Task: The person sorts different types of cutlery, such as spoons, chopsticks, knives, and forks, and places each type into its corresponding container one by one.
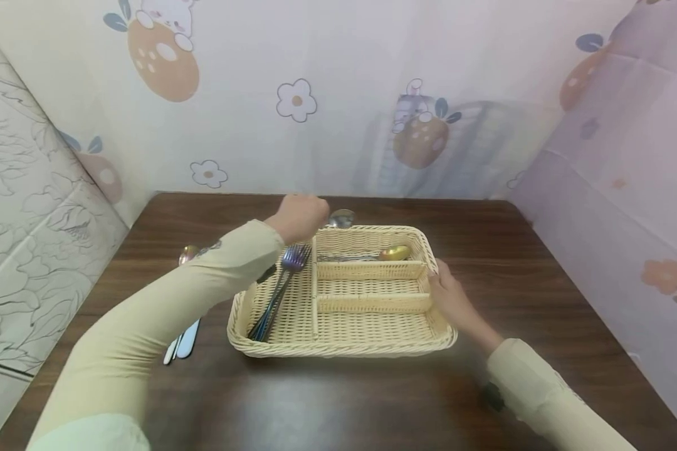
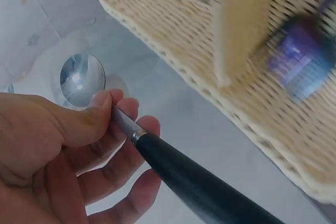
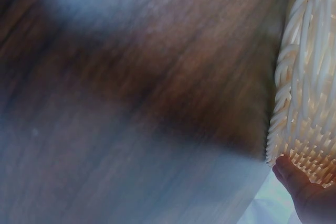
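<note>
My left hand hovers over the far left corner of a woven basket and pinches a black-handled spoon between thumb and fingers. Its silver bowl points away, just beyond the basket's far rim. My right hand grips the basket's right rim, with a fingertip under the edge. Several iridescent forks lie in the long left compartment. A gold spoon lies in the far right compartment.
The basket sits on a dark wooden table. To its left, partly hidden by my left sleeve, lie another spoon and pale knives. Patterned sheets wall the table in at the back and on both sides.
</note>
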`<action>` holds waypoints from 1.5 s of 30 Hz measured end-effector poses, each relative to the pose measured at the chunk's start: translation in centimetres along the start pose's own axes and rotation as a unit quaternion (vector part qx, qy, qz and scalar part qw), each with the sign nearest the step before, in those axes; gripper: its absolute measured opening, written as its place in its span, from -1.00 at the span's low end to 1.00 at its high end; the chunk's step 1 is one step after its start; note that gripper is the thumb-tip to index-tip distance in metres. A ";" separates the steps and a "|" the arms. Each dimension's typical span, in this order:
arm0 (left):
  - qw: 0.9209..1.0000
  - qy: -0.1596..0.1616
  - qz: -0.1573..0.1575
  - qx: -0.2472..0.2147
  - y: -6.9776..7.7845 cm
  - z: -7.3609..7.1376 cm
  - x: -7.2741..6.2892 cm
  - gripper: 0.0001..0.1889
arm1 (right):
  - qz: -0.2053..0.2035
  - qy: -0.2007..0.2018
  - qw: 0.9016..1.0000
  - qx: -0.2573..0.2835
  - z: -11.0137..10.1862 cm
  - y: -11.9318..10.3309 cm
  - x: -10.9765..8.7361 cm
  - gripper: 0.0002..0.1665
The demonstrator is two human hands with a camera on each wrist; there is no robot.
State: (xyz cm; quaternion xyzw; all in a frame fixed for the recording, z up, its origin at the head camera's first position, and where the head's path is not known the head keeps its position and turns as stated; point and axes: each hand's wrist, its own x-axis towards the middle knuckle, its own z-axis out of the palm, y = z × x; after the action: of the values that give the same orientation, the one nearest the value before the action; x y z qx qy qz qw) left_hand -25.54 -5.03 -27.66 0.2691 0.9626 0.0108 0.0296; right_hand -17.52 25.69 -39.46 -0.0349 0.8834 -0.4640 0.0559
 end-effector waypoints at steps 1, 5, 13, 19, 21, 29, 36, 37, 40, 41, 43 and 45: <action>1.000 -0.002 0.004 0.002 0.4 0.1 0.4 -0.80 | 0.001 0.002 1.000 0.000 0.1 0.0 0.0 -0.38; 1.000 -0.015 0.012 0.006 1.6 0.4 1.9 -0.82 | -0.001 0.007 1.000 0.004 0.4 -0.3 -0.1 -0.39; 0.999 -0.040 0.014 0.004 3.6 1.9 4.8 -0.77 | 0.009 0.013 1.000 0.005 1.0 -0.7 0.0 -0.41; 0.997 -0.070 0.012 0.010 5.0 3.5 6.3 -0.80 | 0.009 0.010 1.000 0.009 1.1 -0.7 0.0 -0.40; 0.996 -0.085 0.014 0.018 5.4 4.1 6.6 -0.79 | 0.008 0.007 1.000 0.011 1.1 -0.8 0.0 -0.40; 0.993 -0.115 0.004 0.038 6.7 5.9 7.6 -0.77 | 0.014 0.003 1.000 0.012 1.2 -0.9 0.0 -0.41; 0.991 -0.127 0.005 0.027 7.0 6.7 8.4 -0.80 | 0.015 0.003 1.000 0.011 1.1 -1.0 0.0 -0.40; 0.992 -0.124 0.006 0.027 7.1 6.8 8.5 -0.79 | 0.015 0.002 1.000 0.013 1.1 -1.0 0.0 -0.40; 0.993 -0.116 0.010 0.028 7.2 7.5 9.0 -0.78 | 0.018 -0.001 1.000 0.015 1.1 -1.0 0.0 -0.40; 0.993 -0.113 0.010 0.028 7.2 7.7 9.2 -0.78 | 0.019 -0.001 1.000 0.015 1.1 -1.0 0.0 -0.40; 0.994 -0.105 0.011 0.028 7.2 8.1 9.5 -0.79 | 0.020 0.000 1.000 0.014 1.1 -0.9 0.0 -0.40; 0.995 -0.100 0.013 0.025 7.2 8.4 9.7 -0.81 | 0.021 0.001 1.000 0.012 1.1 -0.9 0.0 -0.39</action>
State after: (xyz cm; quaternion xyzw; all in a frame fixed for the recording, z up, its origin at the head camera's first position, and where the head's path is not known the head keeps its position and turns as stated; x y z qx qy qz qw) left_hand -29.58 6.24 -36.27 0.2819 0.9512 -0.0402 0.1190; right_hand -17.37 24.24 -39.32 -0.0151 0.8783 -0.4734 0.0651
